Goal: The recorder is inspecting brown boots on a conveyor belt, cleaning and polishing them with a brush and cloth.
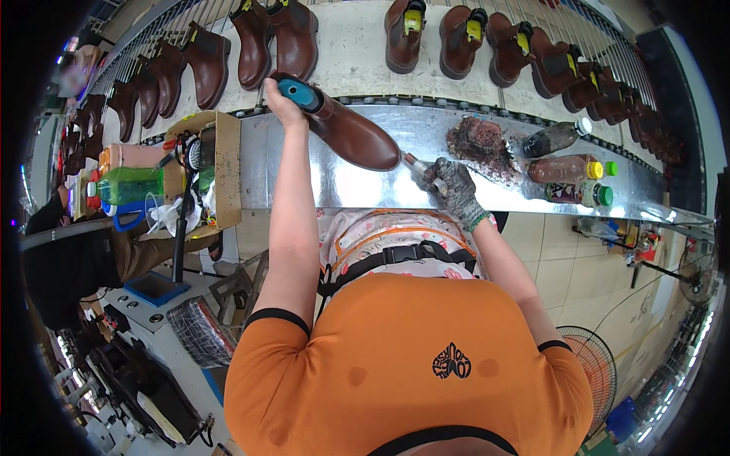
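Steadily is the way to go: the bare left hand (286, 108) grasps the brown leather boot (351, 137) at its heel end, just left of the frame's centre, with the toe angled down to the right, and that grip is best kept firm so the toe doesn't swing. The gloved right hand (458, 190) is closed around a small brown-tipped applicator (414, 162) right by the toe, contact uncertain; light, even strokes would probably suit the smooth leather, well clear of the stained rag heap (484, 144) at upper right.
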The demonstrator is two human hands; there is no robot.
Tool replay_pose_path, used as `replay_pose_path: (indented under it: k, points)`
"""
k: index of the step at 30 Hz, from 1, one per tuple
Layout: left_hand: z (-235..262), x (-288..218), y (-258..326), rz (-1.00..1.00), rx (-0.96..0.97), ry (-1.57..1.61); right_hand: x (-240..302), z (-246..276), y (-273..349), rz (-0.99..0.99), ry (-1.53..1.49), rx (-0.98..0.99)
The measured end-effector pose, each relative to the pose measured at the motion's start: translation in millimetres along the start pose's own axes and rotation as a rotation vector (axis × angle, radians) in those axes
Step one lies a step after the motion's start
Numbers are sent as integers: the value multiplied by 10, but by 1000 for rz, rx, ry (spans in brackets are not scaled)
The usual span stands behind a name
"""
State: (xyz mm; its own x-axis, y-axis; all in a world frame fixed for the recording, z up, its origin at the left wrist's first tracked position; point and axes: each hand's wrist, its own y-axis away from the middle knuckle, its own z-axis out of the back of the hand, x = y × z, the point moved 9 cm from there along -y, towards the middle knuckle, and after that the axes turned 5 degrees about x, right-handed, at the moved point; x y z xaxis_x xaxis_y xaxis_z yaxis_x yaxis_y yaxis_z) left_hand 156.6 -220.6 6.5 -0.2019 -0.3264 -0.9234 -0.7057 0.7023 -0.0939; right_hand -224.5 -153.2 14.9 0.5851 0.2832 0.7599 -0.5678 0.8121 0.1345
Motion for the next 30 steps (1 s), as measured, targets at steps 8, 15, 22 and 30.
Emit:
replay_pose_path:
  k: [8, 15, 22, 30]
  points:
    - [-259, -435, 161, -245, 200, -884, -409, -60, 119, -156, -768, -125]
    - [-275, -818, 473, -329, 213, -1025, -861, 4, 156, -141, -324, -407]
    - [84, -974, 990, -282, 110, -1112, -534, 90, 48, -250, -285, -161]
    - [-24, -1181, 1781, 43, 190, -1078, -86, 288, 55, 117, 372, -399]
